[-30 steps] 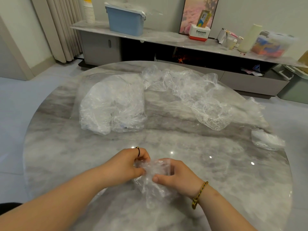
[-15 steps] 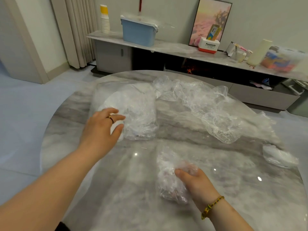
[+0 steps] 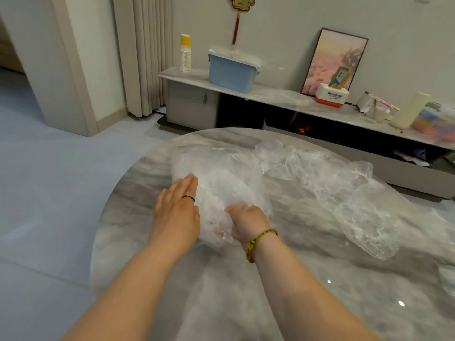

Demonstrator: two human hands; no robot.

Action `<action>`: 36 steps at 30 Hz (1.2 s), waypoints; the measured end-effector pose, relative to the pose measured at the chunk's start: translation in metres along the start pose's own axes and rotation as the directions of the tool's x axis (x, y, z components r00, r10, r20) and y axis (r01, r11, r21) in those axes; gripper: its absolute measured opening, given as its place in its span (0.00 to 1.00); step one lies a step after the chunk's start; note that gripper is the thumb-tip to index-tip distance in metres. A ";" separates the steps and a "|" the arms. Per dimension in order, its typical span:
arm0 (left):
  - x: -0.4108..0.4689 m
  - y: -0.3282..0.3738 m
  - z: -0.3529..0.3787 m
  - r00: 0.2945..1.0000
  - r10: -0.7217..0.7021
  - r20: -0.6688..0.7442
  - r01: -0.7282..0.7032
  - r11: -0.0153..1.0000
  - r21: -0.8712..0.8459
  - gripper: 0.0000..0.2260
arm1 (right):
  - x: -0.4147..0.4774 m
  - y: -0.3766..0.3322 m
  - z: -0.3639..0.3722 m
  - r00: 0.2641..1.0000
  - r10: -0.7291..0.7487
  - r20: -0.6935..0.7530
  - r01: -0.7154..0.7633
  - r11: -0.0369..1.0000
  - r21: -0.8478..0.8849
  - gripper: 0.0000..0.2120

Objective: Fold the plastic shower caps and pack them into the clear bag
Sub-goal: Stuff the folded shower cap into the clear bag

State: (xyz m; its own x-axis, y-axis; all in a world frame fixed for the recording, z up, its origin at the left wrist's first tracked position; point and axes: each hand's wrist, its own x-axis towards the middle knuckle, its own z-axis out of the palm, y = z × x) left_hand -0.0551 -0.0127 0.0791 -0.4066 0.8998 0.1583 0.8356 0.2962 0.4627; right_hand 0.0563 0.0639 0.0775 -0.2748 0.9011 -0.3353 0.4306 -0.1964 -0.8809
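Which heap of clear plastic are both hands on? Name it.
The bulging clear bag at the table's left, touched by left hand and right hand; the loose shower caps sprawl untouched, right.

Blue bin (image 3: 231,74), paper cups (image 3: 185,55), framed picture (image 3: 332,60), Panasonic box (image 3: 332,96)

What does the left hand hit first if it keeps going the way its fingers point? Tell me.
The left hand points up and away, its fingers against the clear bag of packed caps. Going straight on, it would likely press into that bag first; depth beyond is unclear.
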 end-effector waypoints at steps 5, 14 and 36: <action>0.003 0.000 -0.006 0.999 0.028 -0.024 -0.030 0.998 -0.052 0.24 | 0.036 -0.039 0.031 1.000 0.024 -0.013 -0.021 0.984 0.175 0.12; 0.009 -0.006 -0.009 0.999 0.016 -0.036 -0.022 0.985 -0.168 0.25 | 0.063 -0.064 0.060 1.000 -0.006 -0.021 0.006 1.000 -0.001 0.17; -0.003 -0.009 0.007 0.996 -0.017 -0.091 0.011 0.998 -0.060 0.23 | -0.010 -0.014 0.004 0.989 -0.147 0.026 0.147 0.989 -0.019 0.25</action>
State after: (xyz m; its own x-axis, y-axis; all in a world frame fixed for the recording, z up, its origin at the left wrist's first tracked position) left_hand -0.0590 -0.0160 0.0682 -0.4523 0.8618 0.2295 0.8074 0.2864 0.5157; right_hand 0.0494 0.0565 0.0918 -0.3578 0.9097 -0.2109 0.4019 -0.0539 -0.9141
